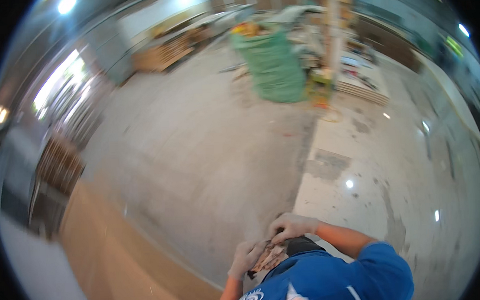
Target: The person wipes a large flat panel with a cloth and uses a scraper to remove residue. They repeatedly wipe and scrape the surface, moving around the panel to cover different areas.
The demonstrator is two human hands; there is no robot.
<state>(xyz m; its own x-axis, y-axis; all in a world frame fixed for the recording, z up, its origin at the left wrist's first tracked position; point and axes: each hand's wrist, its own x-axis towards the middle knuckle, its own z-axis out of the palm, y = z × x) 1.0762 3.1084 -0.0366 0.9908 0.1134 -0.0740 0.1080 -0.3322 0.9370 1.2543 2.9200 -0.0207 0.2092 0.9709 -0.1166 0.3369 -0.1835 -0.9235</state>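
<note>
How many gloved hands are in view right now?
2. The left hand and right hand meet close in front of the blue shirt, both on a small dark crumpled thing. No others show.

Dim, motion-blurred fisheye view; ceiling lamps apparently glare off the floor (360,160).
</note>
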